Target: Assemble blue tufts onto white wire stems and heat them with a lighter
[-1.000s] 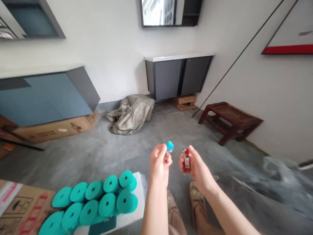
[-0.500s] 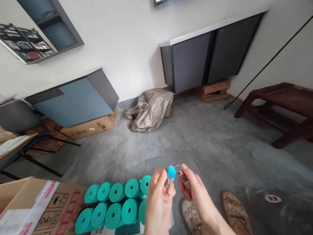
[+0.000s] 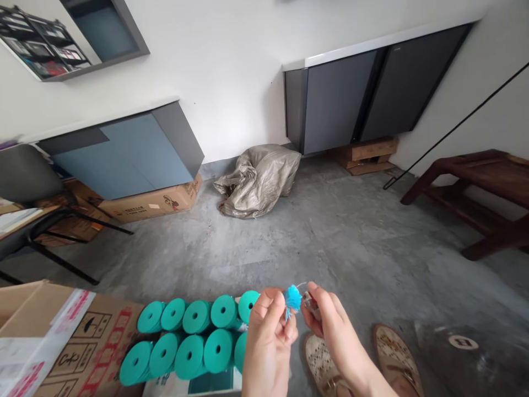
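Pinched between the thumb and fingers of my left hand (image 3: 270, 331) is a small bright-blue yarn tassel (image 3: 293, 298), with loose strands hanging below it. A thin pale thread (image 3: 302, 284) sticks out from its top toward the right. My right hand (image 3: 330, 317) is closed around what looks like a lighter (image 3: 309, 303), its thumb on top and its metal end close to the tassel. Most of the lighter is hidden by the fingers, and no flame shows. Both hands are held in front of me, above the floor.
Several teal rolls (image 3: 196, 317) stand in two rows at lower left, beside an open cardboard box (image 3: 78, 347). A grey sack (image 3: 260, 179) lies against the wall. A chair (image 3: 33, 176) is at left and a dark wooden stool (image 3: 483, 187) at right. Dark plastic (image 3: 438, 353) lies by my shoes.
My right thumb has moved forward over the lighter's red top, which is now covered. The lighter's end is nearer the tassel. The camera view has shifted slightly.
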The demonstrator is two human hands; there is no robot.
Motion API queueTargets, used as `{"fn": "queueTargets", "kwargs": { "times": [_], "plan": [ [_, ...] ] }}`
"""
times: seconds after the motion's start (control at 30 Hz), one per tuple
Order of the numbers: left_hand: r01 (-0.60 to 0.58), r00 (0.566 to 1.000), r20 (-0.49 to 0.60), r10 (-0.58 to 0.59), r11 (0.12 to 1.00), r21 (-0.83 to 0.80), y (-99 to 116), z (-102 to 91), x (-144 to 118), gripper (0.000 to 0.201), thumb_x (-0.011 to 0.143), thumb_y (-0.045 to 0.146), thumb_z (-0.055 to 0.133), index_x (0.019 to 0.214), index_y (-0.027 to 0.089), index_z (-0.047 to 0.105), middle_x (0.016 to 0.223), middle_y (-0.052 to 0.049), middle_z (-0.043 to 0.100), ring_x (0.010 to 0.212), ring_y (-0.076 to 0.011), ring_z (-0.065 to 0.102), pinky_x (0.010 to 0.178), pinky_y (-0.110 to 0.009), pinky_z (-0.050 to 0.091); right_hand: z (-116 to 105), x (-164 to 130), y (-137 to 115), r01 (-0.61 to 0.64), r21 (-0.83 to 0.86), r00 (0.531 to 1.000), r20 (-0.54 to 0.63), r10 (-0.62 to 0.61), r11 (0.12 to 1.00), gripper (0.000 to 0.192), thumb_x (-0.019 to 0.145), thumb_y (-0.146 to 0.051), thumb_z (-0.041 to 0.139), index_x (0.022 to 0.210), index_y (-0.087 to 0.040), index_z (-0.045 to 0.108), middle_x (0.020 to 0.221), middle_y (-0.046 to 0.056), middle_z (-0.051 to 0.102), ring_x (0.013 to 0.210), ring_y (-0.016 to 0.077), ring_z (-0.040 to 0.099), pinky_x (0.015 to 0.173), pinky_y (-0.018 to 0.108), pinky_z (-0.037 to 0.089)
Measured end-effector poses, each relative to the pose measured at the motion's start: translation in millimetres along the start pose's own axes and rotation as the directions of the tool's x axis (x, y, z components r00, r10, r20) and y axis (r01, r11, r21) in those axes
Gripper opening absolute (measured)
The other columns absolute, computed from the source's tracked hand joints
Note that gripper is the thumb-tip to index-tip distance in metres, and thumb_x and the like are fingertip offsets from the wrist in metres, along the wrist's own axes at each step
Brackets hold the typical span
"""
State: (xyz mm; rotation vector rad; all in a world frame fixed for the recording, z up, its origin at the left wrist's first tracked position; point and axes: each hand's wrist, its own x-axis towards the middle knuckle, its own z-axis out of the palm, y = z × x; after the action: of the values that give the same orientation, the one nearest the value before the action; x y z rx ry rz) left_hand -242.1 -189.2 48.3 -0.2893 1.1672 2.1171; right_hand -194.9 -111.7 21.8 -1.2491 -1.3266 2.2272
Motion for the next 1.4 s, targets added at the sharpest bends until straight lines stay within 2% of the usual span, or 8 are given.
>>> {"fn": "queueTargets", "kwargs": {
  "times": [0.1,0.23,0.33,0.5,0.77,1.03,1.4],
  "plan": [
    [0.004,1.0,0.001,-0.004,1.0,0.009,-0.1,-0.7,2.3,0.035,0.059,0.032,0.077,0.072,0.014,0.05,0.06,0.006,0.051,0.041,0.0002,0.037,0.045,-0.015,0.03,-0.5,1.6,-0.1,-0.023,0.041,1.0,0.005,0.023,0.999,0.041,0.07,-0.058,0.051,0.064,-0.018,0.043,0.067,0.001,0.046,0.066,0.0148,0.047,0.061,0.025,0.042],
    [0.018,1.0,0.016,-0.018,1.0,0.023,-1.0,-0.7,4.6,0.037,0.057,0.032,0.078,0.07,0.015,0.048,0.058,0.007,0.05,0.04,0.0002,0.036,0.044,-0.015,0.03,-3.1,4.7,0.8,-0.001,-0.002,0.999,0.038,0.001,1.0,0.041,0.073,-0.058,0.048,0.063,-0.018,0.043,0.063,0.0,0.043,0.061,0.0139,0.043,0.059,0.026,0.039],
    [0.015,1.0,0.011,-0.016,0.999,0.028,-1.4,0.8,4.0,0.038,0.056,0.032,0.078,0.07,0.015,0.048,0.058,0.007,0.05,0.04,0.0002,0.036,0.044,-0.015,0.031,-4.1,6.2,1.4,-0.008,0.023,1.0,0.028,0.008,1.0,0.04,0.074,-0.056,0.048,0.064,-0.018,0.043,0.064,0.001,0.044,0.063,0.0143,0.044,0.061,0.026,0.039],
    [0.011,1.0,-0.008,-0.011,0.999,0.03,-2.0,3.3,3.0,0.039,0.054,0.031,0.079,0.069,0.014,0.048,0.057,0.006,0.049,0.041,0.0002,0.037,0.044,-0.015,0.03,-3.0,6.2,1.5,-0.024,0.043,1.0,0.02,0.023,0.999,0.04,0.074,-0.055,0.048,0.061,-0.019,0.04,0.059,-0.002,0.039,0.058,0.0126,0.04,0.056,0.024,0.036],
    [0.015,1.0,-0.016,-0.014,0.999,0.037,-3.4,3.8,3.0,0.039,0.055,0.034,0.079,0.071,0.014,0.049,0.057,0.006,0.05,0.04,0.0004,0.037,0.044,-0.015,0.03,-1.4,4.4,0.2,-0.017,0.04,1.0,0.012,0.017,0.999,0.037,0.073,-0.053,0.048,0.063,-0.017,0.041,0.069,0.002,0.048,0.062,0.0128,0.044,0.055,0.023,0.038],
    [0.01,1.0,-0.002,-0.01,0.999,0.046,-1.3,1.6,2.3,0.038,0.057,0.034,0.078,0.07,0.015,0.049,0.057,0.007,0.05,0.04,0.0004,0.036,0.044,-0.014,0.029,-2.8,1.8,-1.2,0.025,-0.011,1.0,-0.013,-0.025,1.0,0.04,0.071,-0.056,0.049,0.062,-0.017,0.041,0.066,0.003,0.05,0.06,0.0132,0.045,0.051,0.022,0.038],
    [0.012,0.999,-0.032,-0.01,0.998,0.062,-0.6,6.6,0.1,0.04,0.053,0.035,0.079,0.071,0.014,0.049,0.057,0.006,0.051,0.04,0.0003,0.036,0.045,-0.015,0.03,-1.9,-0.3,-5.6,0.007,0.007,0.998,0.068,-0.007,1.0,0.041,0.068,-0.056,0.052,0.06,-0.018,0.038,0.06,-0.002,0.037,0.058,0.0115,0.035,0.054,0.022,0.035]
  ]
}}
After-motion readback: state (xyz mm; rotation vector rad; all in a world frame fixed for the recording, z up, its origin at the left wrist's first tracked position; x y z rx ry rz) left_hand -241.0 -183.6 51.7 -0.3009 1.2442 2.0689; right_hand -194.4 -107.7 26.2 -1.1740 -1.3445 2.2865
